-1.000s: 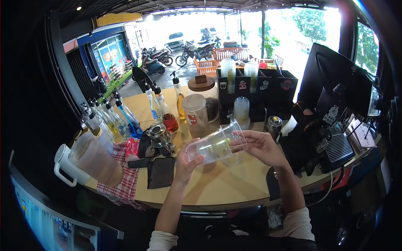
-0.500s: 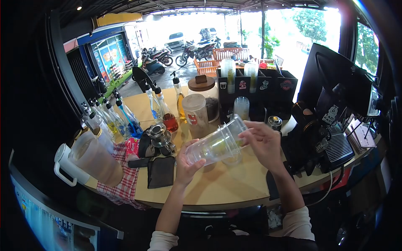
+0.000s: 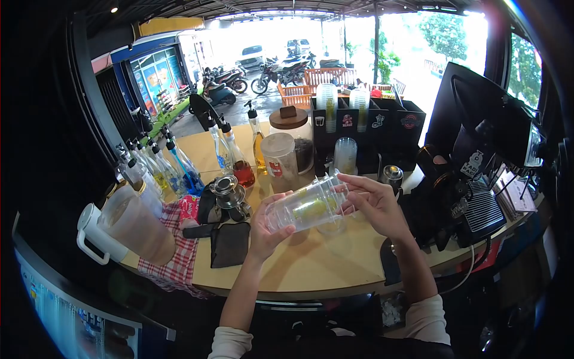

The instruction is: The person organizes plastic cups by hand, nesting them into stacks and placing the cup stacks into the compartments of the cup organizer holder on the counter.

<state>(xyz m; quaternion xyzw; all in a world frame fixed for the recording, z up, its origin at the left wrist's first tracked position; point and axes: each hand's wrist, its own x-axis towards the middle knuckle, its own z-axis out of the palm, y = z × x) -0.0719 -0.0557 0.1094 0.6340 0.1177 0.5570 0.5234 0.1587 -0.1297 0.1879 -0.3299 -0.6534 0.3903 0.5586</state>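
Between my hands is a short stack of clear plastic cups [image 3: 305, 206], tilted on its side above the counter. A yellow-green print shows through the plastic. My left hand [image 3: 269, 224] is wrapped round the base end. At the rim end, my right hand [image 3: 376, 206] has its fingers curled on the edge of the cups. Below them, another clear cup [image 3: 332, 226] stands on the counter, partly hidden by the stack. An upturned stack of clear cups [image 3: 345, 157] stands just beyond.
A black organizer [image 3: 382, 140] holds cup stacks at the back. Left are pump bottles [image 3: 243, 173], a lidded jar [image 3: 291, 122], a metal pot [image 3: 227, 191], a dark cloth [image 3: 230, 245] and a jug [image 3: 134, 224]. A black machine [image 3: 442, 203] stands right.
The cup that stuck out at the right has slid deeper into the stack. My right hand has moved slightly, its fingers now at the rims. More of the yellow-green print shows.
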